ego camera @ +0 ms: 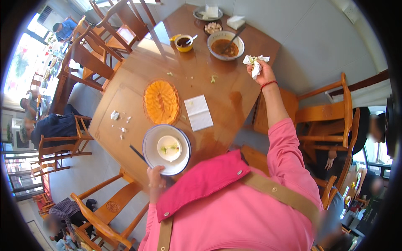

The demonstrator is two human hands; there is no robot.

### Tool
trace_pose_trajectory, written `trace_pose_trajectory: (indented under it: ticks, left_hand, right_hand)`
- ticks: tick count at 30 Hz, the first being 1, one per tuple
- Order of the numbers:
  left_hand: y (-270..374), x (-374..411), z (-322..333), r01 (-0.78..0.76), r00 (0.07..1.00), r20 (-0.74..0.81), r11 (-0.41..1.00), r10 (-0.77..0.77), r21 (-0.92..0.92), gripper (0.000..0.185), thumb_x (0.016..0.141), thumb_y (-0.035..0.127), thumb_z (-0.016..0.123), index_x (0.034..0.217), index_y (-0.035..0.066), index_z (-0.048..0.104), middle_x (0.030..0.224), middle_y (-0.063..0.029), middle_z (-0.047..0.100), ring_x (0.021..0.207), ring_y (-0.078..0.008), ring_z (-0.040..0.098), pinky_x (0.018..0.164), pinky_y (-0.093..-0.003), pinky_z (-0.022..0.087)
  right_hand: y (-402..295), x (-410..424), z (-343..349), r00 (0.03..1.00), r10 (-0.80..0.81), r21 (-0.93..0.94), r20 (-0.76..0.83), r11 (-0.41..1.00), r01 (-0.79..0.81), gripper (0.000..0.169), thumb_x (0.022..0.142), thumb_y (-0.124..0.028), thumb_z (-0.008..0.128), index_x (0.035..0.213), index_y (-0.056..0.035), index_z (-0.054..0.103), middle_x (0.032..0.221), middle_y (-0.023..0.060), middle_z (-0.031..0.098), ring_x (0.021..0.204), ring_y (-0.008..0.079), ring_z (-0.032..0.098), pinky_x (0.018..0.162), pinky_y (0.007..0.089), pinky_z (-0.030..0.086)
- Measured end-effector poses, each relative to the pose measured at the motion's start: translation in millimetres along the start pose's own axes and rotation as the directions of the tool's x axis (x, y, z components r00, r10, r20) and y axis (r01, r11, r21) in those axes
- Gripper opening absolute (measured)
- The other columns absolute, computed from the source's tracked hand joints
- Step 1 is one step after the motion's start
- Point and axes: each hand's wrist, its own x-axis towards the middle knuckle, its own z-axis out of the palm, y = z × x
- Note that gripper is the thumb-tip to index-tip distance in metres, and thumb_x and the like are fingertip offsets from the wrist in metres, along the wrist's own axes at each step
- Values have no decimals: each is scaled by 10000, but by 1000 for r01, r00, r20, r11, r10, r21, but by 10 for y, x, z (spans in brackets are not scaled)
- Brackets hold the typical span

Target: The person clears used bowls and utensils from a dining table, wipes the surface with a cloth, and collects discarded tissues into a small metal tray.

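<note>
My left hand [156, 177] grips the near rim of a white bowl [150, 153] with a blue edge. Inside it sits a small white bowl [169, 142] with green and pale food scraps. A dark utensil handle [137, 153] sticks out at the bowl's left. Out to the far right, my right hand [263, 71] clutches a crumpled white tissue [257, 69] with greenish scraps on it. Just left of that hand stands a large bowl of reddish soup [224, 48] with a dark spoon leaning in it.
On the wooden table [132, 81] lie an orange woven basket [161, 102], a flat white napkin [198, 113], crumpled tissue bits [115, 115] and food scraps [213, 78]. Farther back are a yellow sauce pot [184, 44], a garlic dish [213, 28] and a metal plate [199, 13]. Wooden chairs [116, 200] and seated people surround it.
</note>
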Motion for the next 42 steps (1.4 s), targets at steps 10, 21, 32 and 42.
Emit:
trace_pose_trajectory:
  ticks: [10, 21, 32, 42]
  left_hand:
    - [259, -139, 655, -70, 990, -138, 955, 30, -290, 385, 645, -28, 509, 1023, -103, 516, 908, -153, 585, 768, -270, 605, 680, -353, 504]
    - [209, -292, 1530, 10, 874, -465, 962, -141, -274, 424, 643, 19, 523, 1052, -92, 501, 977, -179, 592, 866, -315, 613, 803, -403, 498]
    - [-311, -192, 1275, 98, 773, -394, 707, -498, -700, 414, 639, 81, 551, 1042, -15, 548, 972, -116, 605, 894, -276, 593, 832, -360, 469]
    - [200, -58, 1718, 54, 777, -453, 763, -437, -644, 435, 648, 70, 545, 1077, 3, 515, 987, -115, 592, 896, -292, 590, 832, -376, 472]
  right_hand:
    - [-837, 2395, 993, 987, -109, -250, 119, 959, 136, 205, 868, -102, 489, 1047, -6, 462, 957, 181, 553, 765, 299, 565, 625, 420, 516]
    - [-69, 5065, 1253, 873, -388, -760, 294, 460, 460, 243, 695, -149, 646, 872, 10, 596, 779, 129, 643, 726, 214, 632, 637, 330, 488]
    - [178, 5379, 1408, 935, -134, -641, 329, -759, 117, 359, 863, -291, 506, 1179, -120, 512, 1286, 147, 437, 1231, 334, 366, 955, 465, 366]
    - [-408, 5226, 1527, 750, -46, -567, 660, -685, 457, 449, 802, -375, 583, 1098, -43, 521, 1112, 166, 540, 1060, 347, 501, 874, 444, 435]
